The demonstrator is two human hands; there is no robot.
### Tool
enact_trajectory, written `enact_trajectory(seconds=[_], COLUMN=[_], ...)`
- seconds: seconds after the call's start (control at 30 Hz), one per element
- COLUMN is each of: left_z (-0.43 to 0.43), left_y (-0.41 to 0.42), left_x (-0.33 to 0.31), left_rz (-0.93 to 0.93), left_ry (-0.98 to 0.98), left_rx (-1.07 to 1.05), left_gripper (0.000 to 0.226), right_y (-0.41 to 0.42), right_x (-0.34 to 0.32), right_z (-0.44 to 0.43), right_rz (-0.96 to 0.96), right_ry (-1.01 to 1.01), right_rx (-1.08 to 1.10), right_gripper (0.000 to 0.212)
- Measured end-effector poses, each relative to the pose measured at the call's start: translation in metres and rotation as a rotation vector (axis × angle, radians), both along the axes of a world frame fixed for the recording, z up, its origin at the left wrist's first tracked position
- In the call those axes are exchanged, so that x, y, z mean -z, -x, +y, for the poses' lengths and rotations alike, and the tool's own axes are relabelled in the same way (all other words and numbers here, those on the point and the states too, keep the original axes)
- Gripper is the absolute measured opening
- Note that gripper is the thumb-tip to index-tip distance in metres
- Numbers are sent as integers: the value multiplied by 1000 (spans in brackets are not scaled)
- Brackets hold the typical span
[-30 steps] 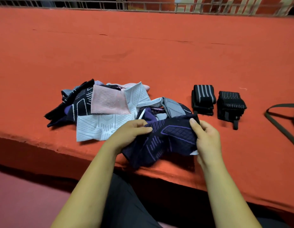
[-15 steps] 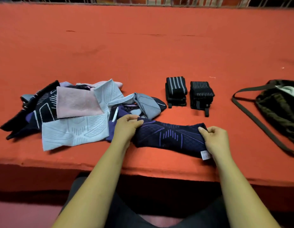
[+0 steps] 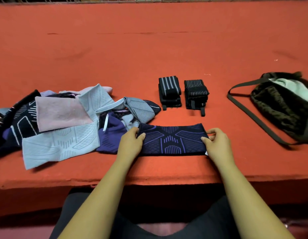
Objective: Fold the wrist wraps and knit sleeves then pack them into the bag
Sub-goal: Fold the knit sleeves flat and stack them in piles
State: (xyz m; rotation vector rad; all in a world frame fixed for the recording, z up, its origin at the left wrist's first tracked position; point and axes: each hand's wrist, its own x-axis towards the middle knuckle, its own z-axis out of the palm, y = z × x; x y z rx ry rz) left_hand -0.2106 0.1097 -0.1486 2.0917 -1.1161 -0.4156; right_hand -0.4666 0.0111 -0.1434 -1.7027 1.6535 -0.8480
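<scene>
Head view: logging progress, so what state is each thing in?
Navy sleeve: flat, unfolded, held at both ends.
Left hand: pinches its left end.
Right hand: pinches its right end.
Left wrap: folded.
Right wrap: folded.
Pile: jumbled, unfolded.
Bag: open, pale item inside.

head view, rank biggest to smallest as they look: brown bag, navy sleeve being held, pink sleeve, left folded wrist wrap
1. brown bag, though cropped by the frame
2. navy sleeve and pink sleeve, too alike to rank
3. left wrist wrap

Navy sleeve (image 3: pixel 172 140) flat (on orange table (image 3: pixel 149 52))
</scene>
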Motion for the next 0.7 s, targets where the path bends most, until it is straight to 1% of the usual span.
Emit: enact_trajectory(seconds=[0.1,0.17,0.3,0.37,0.43,0.47,0.5,0.53,0.57,0.6,0.63,0.7], left_z=[-2,-3,-5,-6,-5,-5,-5,-5,-5,-5,-4,-4], left_y=[3,3,1,1,4,5,6,6,6,7,9,15], left_x=[-2,-6,-9,-9,-8,-8,-8,-7,-9,-10,-13,-18], left_rz=[19,52,87,79,65,65,82,131,206,294,376,531], left_ry=[-35,-57,-61,-47,-43,-44,-39,-23,6,40,72,126], left_rx=[-44,-80,-105,-108,-104,-99,-88,-73,-56,-43,-32,-15], left_gripper=[29,37,32,32,32,30,29,28,26,26,29,34], right_y=[1,2,17,28,32,29,21,11,-2,-15,-26,-41], right_x=[9,11,9,7,3,-2,-6,-10,-13,-14,-15,-10], right_z=[1,-1,-7,-10,-8,-6,-1,4,10,16,23,31], right_rz=[164,210,192,259,326,319,287,250,201,140,79,-31], right_ry=[128,164,145,145,202,268,355,426,454,423,346,136], right_rx=[13,-2,-15,9,51,45,-7,-103,-220,-333,-408,-420], right_gripper=[15,14,15,16,19,22,24,26,27,27,27,24])
